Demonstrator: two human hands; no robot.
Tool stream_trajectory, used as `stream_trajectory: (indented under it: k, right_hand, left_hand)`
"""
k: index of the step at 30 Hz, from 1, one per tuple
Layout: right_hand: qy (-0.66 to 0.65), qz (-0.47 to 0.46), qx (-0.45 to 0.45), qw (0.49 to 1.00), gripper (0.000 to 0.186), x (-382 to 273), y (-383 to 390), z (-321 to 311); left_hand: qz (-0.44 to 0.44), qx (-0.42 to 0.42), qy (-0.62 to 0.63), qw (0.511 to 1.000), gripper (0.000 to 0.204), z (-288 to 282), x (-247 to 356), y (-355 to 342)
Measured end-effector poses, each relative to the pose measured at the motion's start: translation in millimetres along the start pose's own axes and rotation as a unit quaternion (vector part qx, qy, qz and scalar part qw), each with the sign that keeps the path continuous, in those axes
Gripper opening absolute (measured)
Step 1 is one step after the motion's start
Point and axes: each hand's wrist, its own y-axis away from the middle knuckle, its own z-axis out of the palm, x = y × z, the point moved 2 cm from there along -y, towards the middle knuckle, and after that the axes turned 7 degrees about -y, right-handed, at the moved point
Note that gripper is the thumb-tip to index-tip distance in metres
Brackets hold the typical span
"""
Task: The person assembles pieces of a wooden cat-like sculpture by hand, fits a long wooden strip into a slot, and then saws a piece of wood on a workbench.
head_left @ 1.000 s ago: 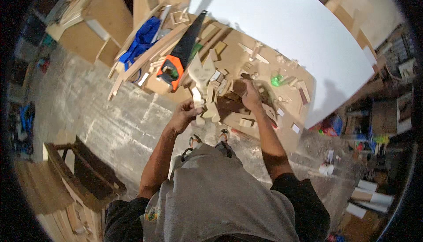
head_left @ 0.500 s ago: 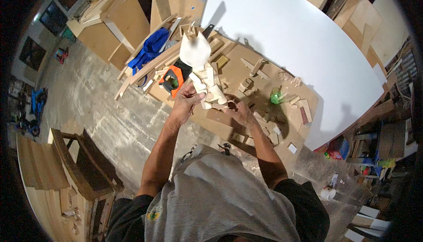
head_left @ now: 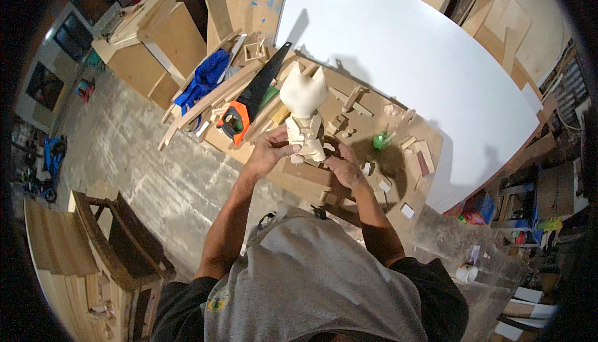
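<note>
At the near side of the worktable [head_left: 434, 139]: pale wooden figure [head_left: 303, 96] with two pointed ears, raised between both hands.
Left hand [head_left: 268, 155]: closed around the figure's lower left side, thumb across its front.
Right hand [head_left: 346, 167]: fingers bent at the figure's lower right edge; cannot tell whether it grips or only steadies.
Change: half a second ago the figure leans, head to the left, hiding most of the saw blade; now it sits straighter, farther right, and the blade shows.
Meaning: front squarer to view; left grip probably bears most of the weight.
Left of figure: orange-handled saw [head_left: 254, 96], blue cloth [head_left: 204, 81] farther left.
Right: small wood blocks [head_left: 338, 124], green object [head_left: 380, 141], kind unclear.
Far side: large white panel [head_left: 398, 37].
</note>
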Motion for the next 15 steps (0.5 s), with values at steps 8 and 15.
stream_trajectory:
  k: [8, 15]
  right_hand:
    - [-0.101, 0.010, -0.022, 0.995, 0.053, 6.8, -2.6, 0.2]
    - [-0.101, 0.017, -0.004, 0.995, 0.048, 15.9, -2.3, 6.5]
  left_hand:
    - [-0.002, -0.024, -0.022, 0.999, 0.037, -2.0, -3.3, 5.3]
    - [0.007, -0.025, -0.024, 0.999, 0.036, -9.5, -1.5, 12.5]
